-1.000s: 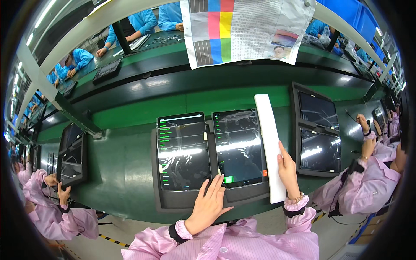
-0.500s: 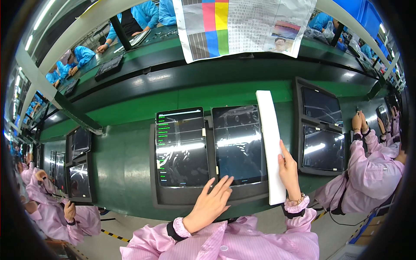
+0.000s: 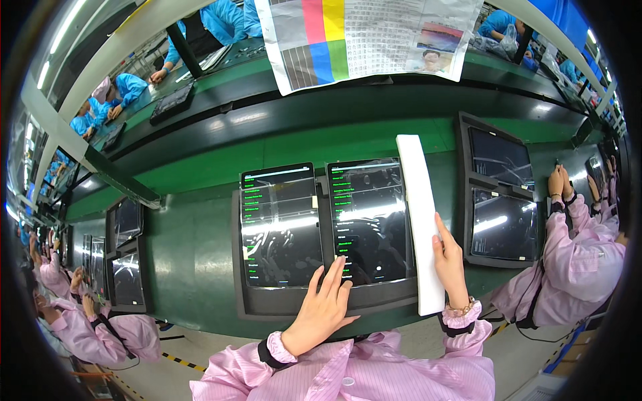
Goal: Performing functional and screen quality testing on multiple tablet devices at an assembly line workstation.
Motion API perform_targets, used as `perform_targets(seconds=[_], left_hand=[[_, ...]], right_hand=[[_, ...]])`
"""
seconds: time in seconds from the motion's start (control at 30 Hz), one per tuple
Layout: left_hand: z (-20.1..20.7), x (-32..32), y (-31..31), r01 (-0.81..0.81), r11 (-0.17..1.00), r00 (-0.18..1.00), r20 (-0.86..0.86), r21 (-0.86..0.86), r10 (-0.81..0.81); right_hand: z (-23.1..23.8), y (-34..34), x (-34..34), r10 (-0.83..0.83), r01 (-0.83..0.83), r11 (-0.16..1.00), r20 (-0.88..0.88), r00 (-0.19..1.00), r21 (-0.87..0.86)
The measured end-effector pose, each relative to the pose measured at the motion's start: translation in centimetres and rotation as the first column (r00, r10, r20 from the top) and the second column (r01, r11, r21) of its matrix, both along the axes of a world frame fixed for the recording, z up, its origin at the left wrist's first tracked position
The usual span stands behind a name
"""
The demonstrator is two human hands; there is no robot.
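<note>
Here's my left grip [image 3: 319, 311], fingers loosely spread, holding nothing, fingertips over the near-left corner of a tablet [image 3: 371, 227] ahead and right; a second tablet [image 3: 281, 227] lies ahead and left, both in a tray [image 3: 267, 304]. My right grip [image 3: 453, 267] touches the white strip's [image 3: 421, 220] right edge; how closed, I can't tell.

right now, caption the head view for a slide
Left hand at a lit tablet, right hand at a white strip.

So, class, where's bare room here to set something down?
Bare green bench lies between left tray and middle tray; a narrow strip, between white bar and right tray. Crowded: middle tray, with two tablets and left hand.
</note>
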State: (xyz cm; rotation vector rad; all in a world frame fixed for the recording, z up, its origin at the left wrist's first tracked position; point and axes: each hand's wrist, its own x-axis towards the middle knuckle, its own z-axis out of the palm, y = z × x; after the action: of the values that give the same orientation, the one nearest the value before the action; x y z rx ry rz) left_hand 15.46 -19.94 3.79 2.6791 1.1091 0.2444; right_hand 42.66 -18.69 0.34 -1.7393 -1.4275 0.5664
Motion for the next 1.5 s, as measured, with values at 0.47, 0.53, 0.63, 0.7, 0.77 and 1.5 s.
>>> perform_targets(seconds=[0.47, 0.53, 0.63, 0.7, 0.77, 1.5], left_hand=[[-1.1, -1.6, -2.0, -0.091, 0.996, 0.992, 0.089, -0.017, 0.092], [-1.3, -2.0, -2.0, -0.138, 0.99, 0.988, 0.064, -0.012, 0.138], [-1.4, -3.2, -1.0, -0.213, 0.977, 0.973, 0.089, -0.009, 0.213], [-1.2, -5.8, 0.5, -0.205, 0.978, 0.975, 0.093, 0.03, 0.201], [-0.9, -8.3, 2.2, -0.287, 0.955, 0.958, 0.018, 0.07, 0.287], [-6.6, -27.4, 26.3, -0.566, 0.795, 0.816, 0.285, 0.217, 0.503]], right_hand=[[-1.3, 1.5, 1.8, 0.032, -0.046, 0.998, -0.328, 0.944, -0.035], [-0.5, 2.5, 1.6, 0.06, -0.1, 0.991, -0.393, 0.918, -0.083], [1.2, 5.3, 0.6, 0.158, -0.23, 0.972, -0.611, 0.776, -0.04], [2.1, 7.7, -0.8, 0.17, -0.329, 0.935, -0.648, 0.742, -0.132], [2.1, 10.4, -2.9, 0.165, -0.338, 0.926, -0.627, 0.761, -0.167], [-3.1, 7.3, -28.3, 0.075, -0.461, 0.887, -0.989, 0.126, 0.008]])
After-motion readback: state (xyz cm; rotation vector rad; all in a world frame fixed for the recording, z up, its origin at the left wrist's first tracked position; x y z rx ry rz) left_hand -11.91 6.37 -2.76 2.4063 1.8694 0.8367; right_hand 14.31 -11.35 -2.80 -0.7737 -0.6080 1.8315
